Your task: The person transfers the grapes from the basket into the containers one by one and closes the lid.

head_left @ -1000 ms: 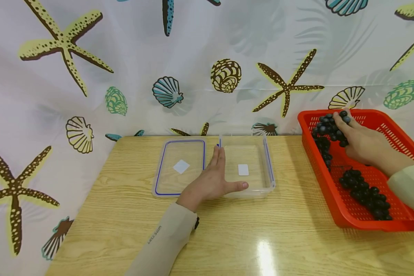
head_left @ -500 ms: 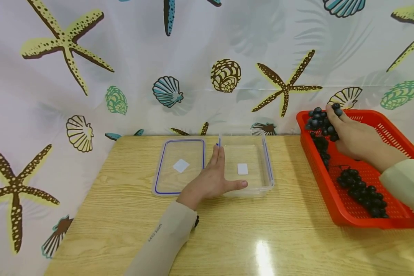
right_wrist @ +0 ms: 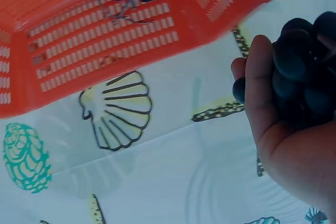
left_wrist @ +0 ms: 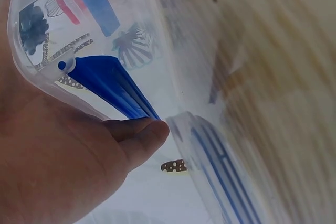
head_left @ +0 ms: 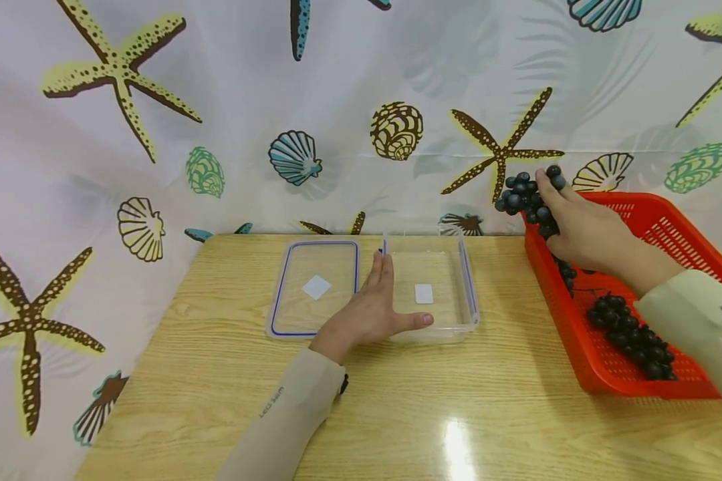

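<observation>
My right hand (head_left: 595, 234) holds a bunch of dark grapes (head_left: 520, 199) in the air over the left rim of the red basket (head_left: 568, 341). In the right wrist view, the fingers curl around these grapes (right_wrist: 299, 72). My left hand (head_left: 364, 317) lies against the left side of a clear plastic food container (head_left: 470, 287), fingers straight and thumb stretched over its near edge. The left wrist view has the fingertips touching a blue latch (left_wrist: 113, 85) on the container. No food shows inside the container.
A clear lid (head_left: 315, 310) with a blue seal lies flat left of the container. More grapes (head_left: 634, 341) lie in the basket, at its near part and along its left wall. A patterned cloth (head_left: 337, 87) hangs behind the wooden table (head_left: 397, 414).
My right hand has lifted the bunch of grapes up from inside the basket and carried it left, past the rim. The left hand and the container have stayed in place.
</observation>
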The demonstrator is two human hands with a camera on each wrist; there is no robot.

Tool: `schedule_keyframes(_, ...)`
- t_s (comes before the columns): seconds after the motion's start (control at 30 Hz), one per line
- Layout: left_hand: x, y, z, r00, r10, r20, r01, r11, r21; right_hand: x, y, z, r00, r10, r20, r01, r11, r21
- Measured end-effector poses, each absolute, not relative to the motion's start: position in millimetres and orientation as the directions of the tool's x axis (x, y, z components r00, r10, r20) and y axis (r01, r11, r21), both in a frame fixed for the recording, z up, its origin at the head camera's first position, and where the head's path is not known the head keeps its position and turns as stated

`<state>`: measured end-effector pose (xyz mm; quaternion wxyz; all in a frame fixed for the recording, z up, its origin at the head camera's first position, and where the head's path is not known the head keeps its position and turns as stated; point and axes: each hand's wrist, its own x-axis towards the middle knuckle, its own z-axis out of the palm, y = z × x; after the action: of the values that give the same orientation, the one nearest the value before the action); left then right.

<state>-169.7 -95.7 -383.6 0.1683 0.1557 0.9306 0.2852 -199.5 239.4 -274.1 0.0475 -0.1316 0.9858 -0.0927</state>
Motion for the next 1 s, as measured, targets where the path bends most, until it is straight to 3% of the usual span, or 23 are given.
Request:
schedule_keyframes(0.27, -168.2, -95.4, -381.4, -0.896, 0.38, -0.23, 0.184, 0.788, 0.587, -200.7, 209.3, -273.1, -0.952, -0.302, -0.048, -0.282, 0.928, -0.243)
schedule_keyframes(0.67, -167.8, -95.0, -378.6, -0.894, 0.378, -0.241, 0.168, 0.78, 0.603, -203.6, 158.5, -263.2, -0.939, -0.339, -0.065, -0.283, 0.865, -0.415)
schedule_keyframes(1.0, -168.7, -91.4, -380.6, -0.9, 0.379, -0.216, 0.172, 0.763, 0.624, -210.4, 116.6, -270.6, -0.944, -0.32, -0.078, -0.252, 0.854, -0.455)
